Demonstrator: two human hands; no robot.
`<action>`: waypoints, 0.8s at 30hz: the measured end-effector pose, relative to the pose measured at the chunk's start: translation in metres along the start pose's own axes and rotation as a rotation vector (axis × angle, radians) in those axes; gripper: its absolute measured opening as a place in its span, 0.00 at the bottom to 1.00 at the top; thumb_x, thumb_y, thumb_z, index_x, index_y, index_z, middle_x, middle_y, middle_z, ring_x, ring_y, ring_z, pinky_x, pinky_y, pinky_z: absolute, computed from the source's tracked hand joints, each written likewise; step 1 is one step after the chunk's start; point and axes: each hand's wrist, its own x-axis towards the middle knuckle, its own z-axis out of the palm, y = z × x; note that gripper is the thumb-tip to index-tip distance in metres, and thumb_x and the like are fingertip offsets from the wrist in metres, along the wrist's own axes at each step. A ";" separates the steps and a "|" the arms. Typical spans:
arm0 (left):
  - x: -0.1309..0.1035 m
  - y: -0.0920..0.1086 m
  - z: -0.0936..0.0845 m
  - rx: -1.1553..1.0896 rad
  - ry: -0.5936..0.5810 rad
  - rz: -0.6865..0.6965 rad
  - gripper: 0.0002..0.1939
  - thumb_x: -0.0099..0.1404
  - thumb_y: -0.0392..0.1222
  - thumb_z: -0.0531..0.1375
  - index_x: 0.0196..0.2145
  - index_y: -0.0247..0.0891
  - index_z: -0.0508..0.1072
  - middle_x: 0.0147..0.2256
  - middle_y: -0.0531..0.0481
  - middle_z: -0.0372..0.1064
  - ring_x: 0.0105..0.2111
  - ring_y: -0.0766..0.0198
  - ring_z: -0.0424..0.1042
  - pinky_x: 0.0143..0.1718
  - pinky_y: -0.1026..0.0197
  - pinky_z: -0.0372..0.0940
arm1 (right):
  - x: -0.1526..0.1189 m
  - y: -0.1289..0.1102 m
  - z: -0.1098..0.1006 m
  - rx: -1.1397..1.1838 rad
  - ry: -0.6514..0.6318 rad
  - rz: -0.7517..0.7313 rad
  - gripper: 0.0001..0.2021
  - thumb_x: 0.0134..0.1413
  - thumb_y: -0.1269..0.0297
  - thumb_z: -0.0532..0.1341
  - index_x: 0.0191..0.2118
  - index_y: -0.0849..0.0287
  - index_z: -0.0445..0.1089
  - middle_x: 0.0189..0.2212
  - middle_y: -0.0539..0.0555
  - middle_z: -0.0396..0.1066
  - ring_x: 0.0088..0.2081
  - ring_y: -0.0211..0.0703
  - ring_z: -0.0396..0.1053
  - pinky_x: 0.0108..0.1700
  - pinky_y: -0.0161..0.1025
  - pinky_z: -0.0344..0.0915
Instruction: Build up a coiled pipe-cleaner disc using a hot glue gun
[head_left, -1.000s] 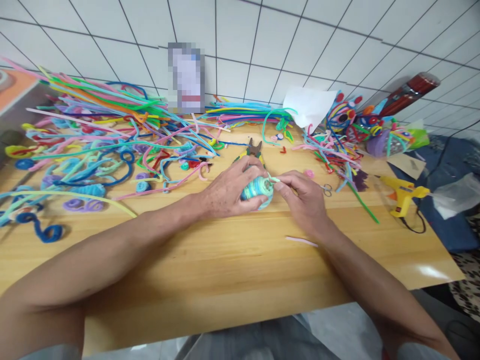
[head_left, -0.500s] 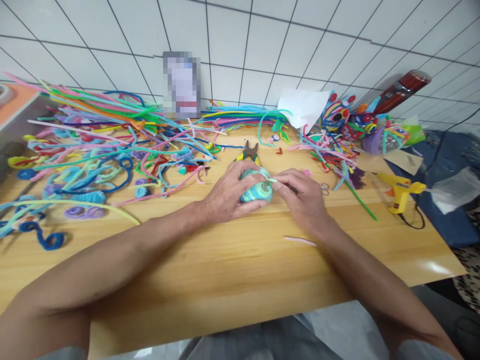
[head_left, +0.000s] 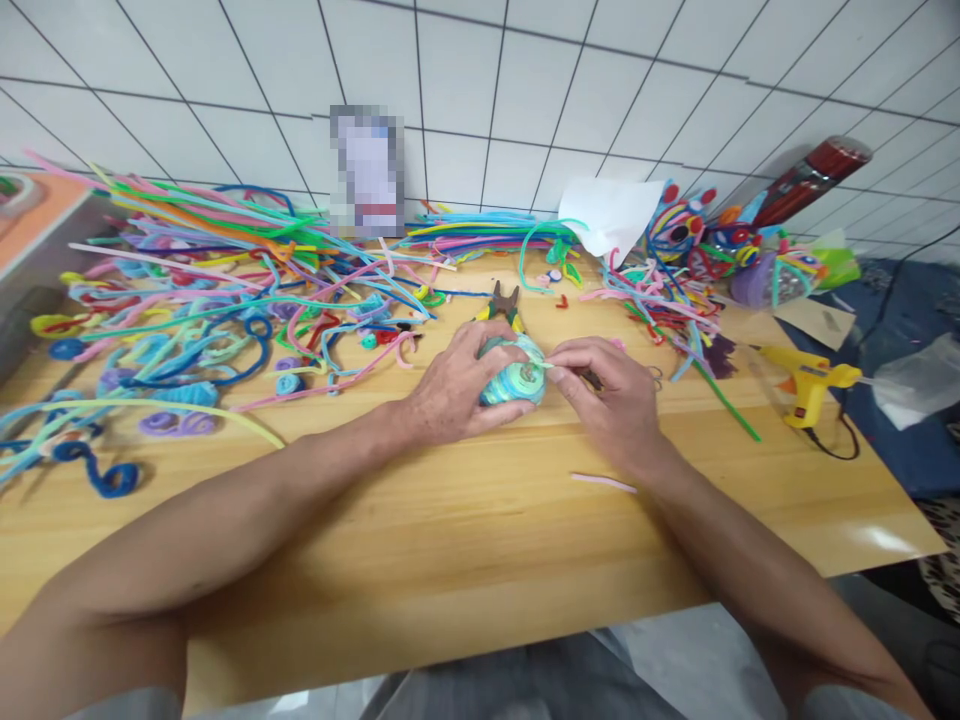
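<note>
A rounded object wrapped in blue and green pipe cleaner (head_left: 514,382) is held over the middle of the wooden table. My left hand (head_left: 461,385) wraps round it from the left, fingers over the top and thumb below. On its right side, my right hand (head_left: 606,392) pinches a pale green pipe cleaner end (head_left: 549,364) between thumb and fingertips. Pliers with green and yellow handles (head_left: 504,303) lie just beyond my left hand. A short pink piece (head_left: 604,482) lies on the table nearer to me.
Tangled pipe cleaners (head_left: 187,300) cover the table's left and back. At the right lie a yellow glue gun (head_left: 810,380) with its cord and a green stem (head_left: 726,402). Colourful figures (head_left: 679,232), white paper (head_left: 607,212) and a red cylinder (head_left: 814,180) stand at the back right.
The whole view has shifted slightly. My left hand keeps its hold on the wrapped object, while the pinched green end now sits slightly lower beside it.
</note>
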 end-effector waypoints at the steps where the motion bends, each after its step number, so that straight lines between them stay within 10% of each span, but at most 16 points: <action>1: 0.000 0.000 0.000 0.002 0.000 -0.002 0.24 0.73 0.55 0.65 0.59 0.43 0.68 0.57 0.36 0.68 0.56 0.48 0.70 0.57 0.43 0.70 | -0.001 0.000 0.001 0.009 0.005 0.001 0.03 0.67 0.66 0.67 0.39 0.49 0.78 0.38 0.51 0.84 0.40 0.44 0.80 0.44 0.45 0.74; 16: -0.001 0.000 0.001 -0.018 0.008 0.036 0.26 0.75 0.58 0.61 0.62 0.42 0.65 0.57 0.36 0.69 0.59 0.46 0.69 0.60 0.41 0.68 | -0.001 -0.004 0.005 -0.015 0.070 0.032 0.04 0.67 0.64 0.68 0.38 0.49 0.79 0.33 0.48 0.82 0.34 0.42 0.77 0.39 0.42 0.72; 24: 0.002 0.007 -0.008 -0.078 -0.077 -0.051 0.13 0.80 0.42 0.53 0.58 0.42 0.69 0.57 0.37 0.68 0.58 0.51 0.68 0.60 0.44 0.68 | -0.002 -0.005 0.005 0.008 0.060 0.053 0.04 0.66 0.63 0.67 0.38 0.49 0.80 0.31 0.49 0.80 0.32 0.42 0.75 0.38 0.42 0.71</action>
